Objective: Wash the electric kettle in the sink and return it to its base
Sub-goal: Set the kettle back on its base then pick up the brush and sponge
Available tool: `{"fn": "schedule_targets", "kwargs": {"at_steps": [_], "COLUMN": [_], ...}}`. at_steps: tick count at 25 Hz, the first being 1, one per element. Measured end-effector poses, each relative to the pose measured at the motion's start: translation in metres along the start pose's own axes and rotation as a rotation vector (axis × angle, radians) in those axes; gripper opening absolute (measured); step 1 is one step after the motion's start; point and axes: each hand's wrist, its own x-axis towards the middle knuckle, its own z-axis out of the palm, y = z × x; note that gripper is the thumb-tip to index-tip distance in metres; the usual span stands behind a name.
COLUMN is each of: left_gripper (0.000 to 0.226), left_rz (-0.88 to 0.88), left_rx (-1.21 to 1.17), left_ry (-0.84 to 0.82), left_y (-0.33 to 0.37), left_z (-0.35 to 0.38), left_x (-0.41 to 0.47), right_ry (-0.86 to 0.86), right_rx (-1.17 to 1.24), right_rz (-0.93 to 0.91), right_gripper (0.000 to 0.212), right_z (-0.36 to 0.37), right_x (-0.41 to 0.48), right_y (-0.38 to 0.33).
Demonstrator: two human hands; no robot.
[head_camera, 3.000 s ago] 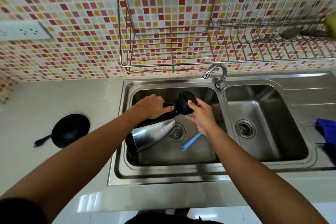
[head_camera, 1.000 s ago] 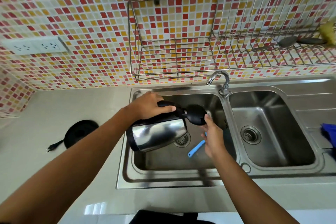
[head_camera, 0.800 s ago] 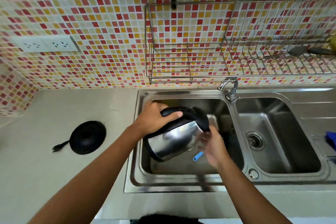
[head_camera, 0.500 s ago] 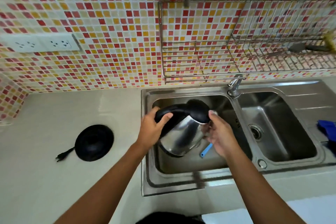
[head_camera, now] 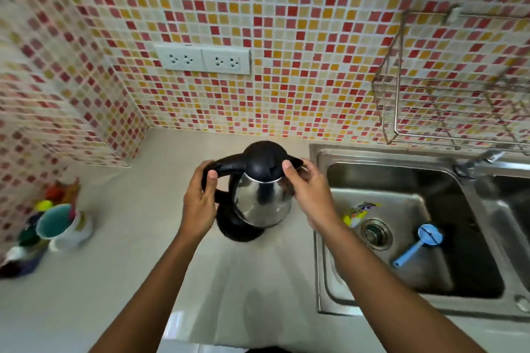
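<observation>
1. The counter [head_camera: 129, 266]: pale, running left of the basin; we logged it as the place of work.
2. The sink [head_camera: 321, 266]: steel, at right, with a blue brush [head_camera: 415, 243] lying in it.
3. The kettle [head_camera: 261, 203]: steel body, black lid [head_camera: 262, 157] and handle [head_camera: 229, 165], upright over the counter just left of the sink. It was on or just above its stand; we could not tell whether it had seated.
4. The base [head_camera: 238, 231]: a black disc showing under the kettle's lower left edge.
5. The step, as we judged it, was the return to the base, with washing apparently done. To do it well we would keep the body level, centre it over the connector, lower it straight and release only once it sat flat. A wet underside seemed the risk.
6. The left hand [head_camera: 198, 209]: wrapped round the handle, thumb laid over its top.
7. The right hand [head_camera: 309, 195]: fingers curled round the kettle's spout side, thumb on the lid's edge, steadying.
</observation>
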Motion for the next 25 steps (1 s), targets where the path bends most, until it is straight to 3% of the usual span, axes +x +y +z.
{"fn": "schedule_targets", "kwargs": {"at_steps": [6,15,20,23,25], "left_gripper": [0.036,0.04,0.043,0.041,0.041], "left_rz": [-0.053,-0.121,-0.191,-0.238,-0.128], "left_rx": [-0.001,-0.049,-0.038,-0.091,-0.064], "left_ry": [0.052,0.007,0.011,0.21,0.338], "left_y": [-0.051,-0.061,-0.058,-0.035,-0.004], "left_z": [-0.048,-0.043,-0.039,-0.034,-0.022], "left_x": [0.004,-0.009,-0.009,-0.014,-0.022], "right_ry": [-0.03,-0.005,-0.019,-0.054,-0.025], "right_rx": [-0.06,-0.16,-0.182,-0.201,-0.194], "right_rz": [0.051,0.015,0.029,0.031,0.061], "right_gripper": [0.06,0.047,0.057,0.055,0.052], "right_z": [0.06,0.057,0.057,0.052,0.041], "right_x": [0.005,-0.005,-0.006,-0.007,-0.012], "right_y": [0.035,0.041,0.046,0.042,0.046]}}
